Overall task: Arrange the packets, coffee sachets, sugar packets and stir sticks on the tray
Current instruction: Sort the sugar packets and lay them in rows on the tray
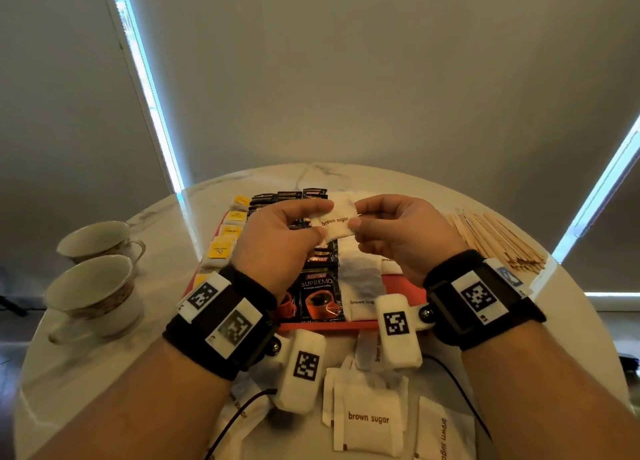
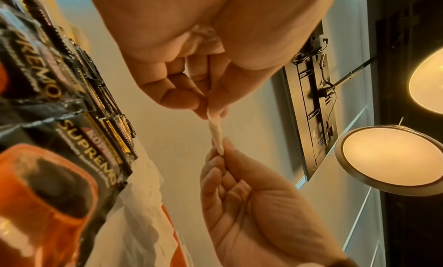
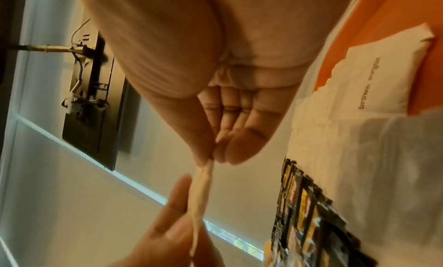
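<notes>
Sugar packet (image 1: 337,222) held level above tray (image 1: 325,325), long axis left-right. Left hand (image 1: 277,241) pinches 1 end, right hand (image 1: 401,238) other; sugar row directly below, either hand equally near.

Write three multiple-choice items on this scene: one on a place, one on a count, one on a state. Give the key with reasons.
1. Where do the stir sticks lie?
A. on the table right of the tray
B. in a cup
C. on the coffee sachets

2. How many cups stand at the left?
A. one
B. two
C. four

3. How is the raised sugar packet held?
A. flat on the tray
B. by the left hand alone
C. pinched by both hands

Key: 1 A, the sticks lie off the tray; 2 B, two cups show; 3 C, the left hand and right hand each pinch an end.
</notes>
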The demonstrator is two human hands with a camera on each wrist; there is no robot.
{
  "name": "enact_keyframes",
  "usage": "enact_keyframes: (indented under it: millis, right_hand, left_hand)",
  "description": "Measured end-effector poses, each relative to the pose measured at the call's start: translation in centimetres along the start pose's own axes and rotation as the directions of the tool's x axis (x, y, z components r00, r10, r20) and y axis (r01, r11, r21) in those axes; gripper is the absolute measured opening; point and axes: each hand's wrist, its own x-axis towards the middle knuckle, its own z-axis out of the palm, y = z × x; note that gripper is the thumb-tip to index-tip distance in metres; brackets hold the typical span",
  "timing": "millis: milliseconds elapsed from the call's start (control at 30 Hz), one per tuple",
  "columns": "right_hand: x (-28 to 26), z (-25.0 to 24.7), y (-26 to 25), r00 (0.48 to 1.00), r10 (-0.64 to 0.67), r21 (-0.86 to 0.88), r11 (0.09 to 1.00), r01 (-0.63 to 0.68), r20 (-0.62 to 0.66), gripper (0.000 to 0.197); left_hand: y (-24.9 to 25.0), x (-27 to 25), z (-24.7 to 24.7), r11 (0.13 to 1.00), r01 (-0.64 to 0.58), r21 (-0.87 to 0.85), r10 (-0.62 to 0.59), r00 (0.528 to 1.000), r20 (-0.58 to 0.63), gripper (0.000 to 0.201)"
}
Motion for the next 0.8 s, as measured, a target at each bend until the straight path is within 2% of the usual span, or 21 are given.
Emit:
enact_keyframes:
  millis: [200, 300, 367, 467, 533, 633, 700, 800]
  right_hand:
    - [0.0, -1.3, -1.0, 0.996, 0.03, -0.02, 0.999, -0.032, -0.079, 0.016]
    - [-0.2, -0.6, -1.4, 0.995, 0.103, -0.113, 0.988, -0.102, 0.001, 0.022]
    - [-0.4, -0.1, -1.4, 0.99, 0.142, -0.195, 0.971, -0.136, 0.015, 0.018]
    - [-0.6, -1.1, -0.7, 0.978, 0.2, -0.14, 0.968, -0.208, -0.066, 0.012]
    - [-0.6, -2.3, -0.1, 0.951, 0.253, -0.132, 0.952, -0.278, -0.175, 0.013]
    - [-0.5, -4.3, 1.2, 0.867, 0.364, -0.108, 0.901, -0.42, -0.339, 0.011]
    - [-0.7, -5.1, 1.8, 0.818, 0.428, -0.112, 0.858, -0.501, -0.383, 0.015]
    - [-0.7, -5.7, 2.2, 0.802, 0.431, -0.183, 0.823, -0.537, -0.413, 0.018]
  left_hand:
    - [0.1, 0.2, -0.2, 0.999, 0.031, -0.023, -0.031, 1.0, 0.008, 0.038]
    - [0.1, 0.1, 0.0, 0.999, 0.026, -0.04, -0.023, 0.997, 0.072, 0.039]
    - [0.1, -0.1, 0.2, 1.0, 0.012, -0.029, -0.008, 0.994, 0.112, 0.039]
    - [-0.1, 0.0, 0.3, 0.999, 0.028, -0.045, -0.023, 0.994, 0.109, 0.037]
    - [-0.3, 0.2, 0.1, 0.99, 0.079, -0.114, -0.07, 0.994, 0.078, 0.036]
    - [-0.2, 0.4, -0.1, 0.969, 0.139, -0.206, -0.132, 0.99, 0.049, 0.035]
    - [-0.2, 0.4, -0.1, 0.96, 0.152, -0.237, -0.145, 0.988, 0.048, 0.035]
    - [-0.2, 0.4, 0.0, 0.957, 0.157, -0.246, -0.15, 0.988, 0.045, 0.035]
